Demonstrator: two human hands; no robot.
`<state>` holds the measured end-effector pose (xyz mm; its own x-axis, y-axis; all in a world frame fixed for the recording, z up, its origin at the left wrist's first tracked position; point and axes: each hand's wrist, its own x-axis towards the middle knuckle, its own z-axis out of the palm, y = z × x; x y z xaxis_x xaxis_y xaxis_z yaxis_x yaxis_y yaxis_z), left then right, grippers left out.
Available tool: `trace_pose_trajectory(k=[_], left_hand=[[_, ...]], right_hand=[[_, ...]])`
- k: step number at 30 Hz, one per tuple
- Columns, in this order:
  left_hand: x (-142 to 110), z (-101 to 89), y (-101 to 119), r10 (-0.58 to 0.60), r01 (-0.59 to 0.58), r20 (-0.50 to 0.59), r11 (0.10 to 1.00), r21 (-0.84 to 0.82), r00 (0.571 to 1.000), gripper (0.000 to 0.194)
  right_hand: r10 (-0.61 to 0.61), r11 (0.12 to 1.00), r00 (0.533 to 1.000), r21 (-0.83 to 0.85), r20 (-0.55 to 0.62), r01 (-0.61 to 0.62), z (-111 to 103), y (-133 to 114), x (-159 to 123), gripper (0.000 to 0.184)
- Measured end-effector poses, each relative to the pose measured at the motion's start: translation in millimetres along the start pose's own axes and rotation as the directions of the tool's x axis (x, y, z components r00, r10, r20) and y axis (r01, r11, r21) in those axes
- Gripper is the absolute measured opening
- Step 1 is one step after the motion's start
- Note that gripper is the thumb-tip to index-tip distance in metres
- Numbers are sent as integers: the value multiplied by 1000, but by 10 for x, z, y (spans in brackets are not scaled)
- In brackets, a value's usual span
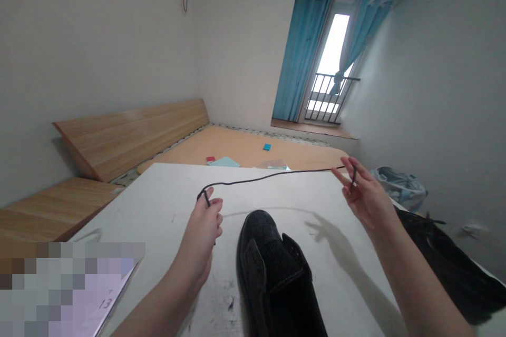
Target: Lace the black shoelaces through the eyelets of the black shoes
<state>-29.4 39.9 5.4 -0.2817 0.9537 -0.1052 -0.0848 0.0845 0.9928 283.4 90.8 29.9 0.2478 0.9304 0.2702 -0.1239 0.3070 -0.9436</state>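
The left hand [201, 231] and right hand [366, 197] are each clamped on a black shoelace [269, 177], which spans the gap between them. Below the grip, a black shoe [269, 274] lies on a white table [130, 221]; beyond the grip stands a wooden bed base [245, 147].

Thin black shoelace [256, 179], slightly wavy, spans centre of frame, ends pinched in left hand [201, 229] and right hand [366, 195]. Black textured shoe [261, 237] below it, bottom centre, toe pointing up-frame, side flaps standing open.
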Motion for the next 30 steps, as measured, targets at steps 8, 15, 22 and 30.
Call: trace_pose_trajectory(k=[8, 15, 22, 30], left_hand=[[-165, 5, 46, 127, -302, 311, 728, 615, 942, 24], [-237, 125, 126, 183, -537, 535, 553, 638, 825, 23], [-251, 328, 158, 139, -623, 646, 472, 623, 751, 23], [-201, 461, 214, 54, -658, 699, 395, 641, 713, 19]], right_hand=[[196, 822, 890, -564, 412, 80, 361, 194, -223, 40], [502, 757, 588, -651, 634, 57, 503, 15, -433, 37], [582, 728, 480, -683, 656, 52, 450, 56, -434, 36], [642, 687, 415, -724, 645, 64, 396, 61, -433, 25]])
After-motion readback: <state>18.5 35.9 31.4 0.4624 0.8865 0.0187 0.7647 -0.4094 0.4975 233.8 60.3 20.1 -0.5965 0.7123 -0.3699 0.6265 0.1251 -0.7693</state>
